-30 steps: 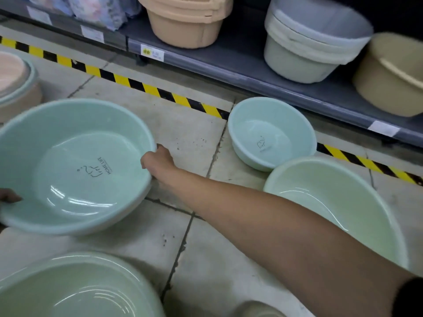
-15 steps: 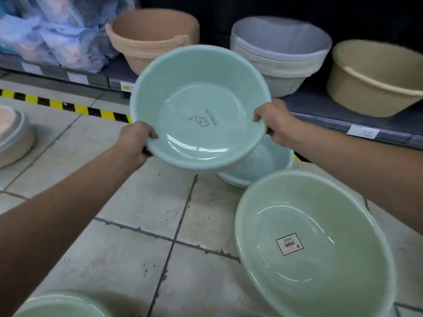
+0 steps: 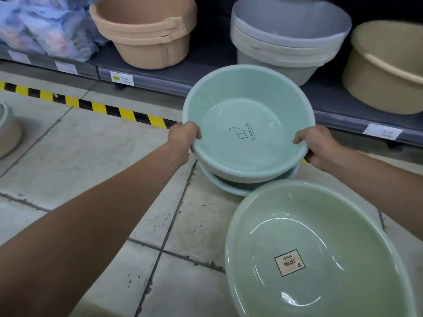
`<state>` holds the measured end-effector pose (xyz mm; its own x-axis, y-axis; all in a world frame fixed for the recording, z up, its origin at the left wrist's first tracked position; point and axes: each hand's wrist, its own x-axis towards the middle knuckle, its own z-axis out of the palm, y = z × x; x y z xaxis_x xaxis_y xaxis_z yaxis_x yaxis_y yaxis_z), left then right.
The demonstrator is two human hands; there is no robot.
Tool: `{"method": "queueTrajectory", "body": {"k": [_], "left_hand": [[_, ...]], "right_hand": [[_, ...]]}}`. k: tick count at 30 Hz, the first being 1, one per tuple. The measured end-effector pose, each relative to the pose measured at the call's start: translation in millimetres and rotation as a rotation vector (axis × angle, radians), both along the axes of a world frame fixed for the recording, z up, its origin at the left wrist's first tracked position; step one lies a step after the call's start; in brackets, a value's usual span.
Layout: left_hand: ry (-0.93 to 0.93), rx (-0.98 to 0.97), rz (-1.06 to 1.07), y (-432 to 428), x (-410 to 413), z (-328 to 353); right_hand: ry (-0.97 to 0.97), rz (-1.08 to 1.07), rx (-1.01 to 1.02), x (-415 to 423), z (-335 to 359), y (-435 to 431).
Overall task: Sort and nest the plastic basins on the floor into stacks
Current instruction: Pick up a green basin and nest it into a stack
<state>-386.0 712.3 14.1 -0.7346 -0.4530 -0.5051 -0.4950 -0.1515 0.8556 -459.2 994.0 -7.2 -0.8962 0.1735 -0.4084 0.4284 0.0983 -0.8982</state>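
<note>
A teal basin [image 3: 248, 115] marked HOME LIFE is held by its rim between both hands. My left hand [image 3: 182, 136] grips the left rim and my right hand [image 3: 317, 145] grips the right rim. The basin sits low inside a second teal basin [image 3: 231, 187] on the floor, of which only the front rim shows. A larger pale green basin [image 3: 313, 248] with a square label lies on the floor at the near right, next to the pair.
A low shelf [image 3: 343, 110] behind holds a tan tub [image 3: 146, 33], a grey-white stack of tubs [image 3: 288, 40] and a beige tub [image 3: 389, 67]. Yellow-black tape [image 3: 91, 105] runs along the shelf foot. Another basin stack [image 3: 8, 131] stands at the far left edge.
Both hands have carried the teal basin from the left to the right and lowered it into the smaller-looking teal basin by the shelf. The view has shifted right with it.
</note>
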Motion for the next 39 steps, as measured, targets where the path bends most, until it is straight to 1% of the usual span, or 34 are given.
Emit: {"method": "queueTrajectory", "body": {"k": [6, 9, 13, 17, 20, 23, 27, 30, 34, 39], "left_hand": [[-0.032, 0.015, -0.010, 12, 7, -16], [-0.073, 0.034, 0.036, 10, 16, -30], [-0.113, 0.068, 0.123, -8, 28, -44], [-0.132, 0.029, 0.175, -40, 43, -52], [-0.151, -0.031, 0.208, -74, 58, -59], [-0.178, -0.093, 0.245, -113, 78, -63], [-0.239, -0.159, 0.271, -161, 109, -68], [-0.273, -0.162, 0.254, -189, 133, -66], [-0.262, -0.154, 0.238, -215, 156, -67], [-0.209, -0.121, 0.234, -226, 161, -76]], "right_hand": [[-0.002, 0.019, 0.025, 5, -12, 9], [-0.002, 0.047, 0.062, 12, -24, 6], [-0.068, 0.128, 0.115, 19, -37, -13], [-0.118, 0.180, 0.091, 19, -38, -51], [-0.140, 0.269, 0.075, 26, -46, -88], [-0.143, 0.303, 0.071, 38, -58, -131], [-0.107, 0.399, 0.124, 54, -62, -186], [-0.104, 0.460, 0.160, 66, -68, -219], [-0.107, 0.420, 0.141, 79, -75, -252], [-0.097, 0.355, 0.182, 81, -75, -260]]}}
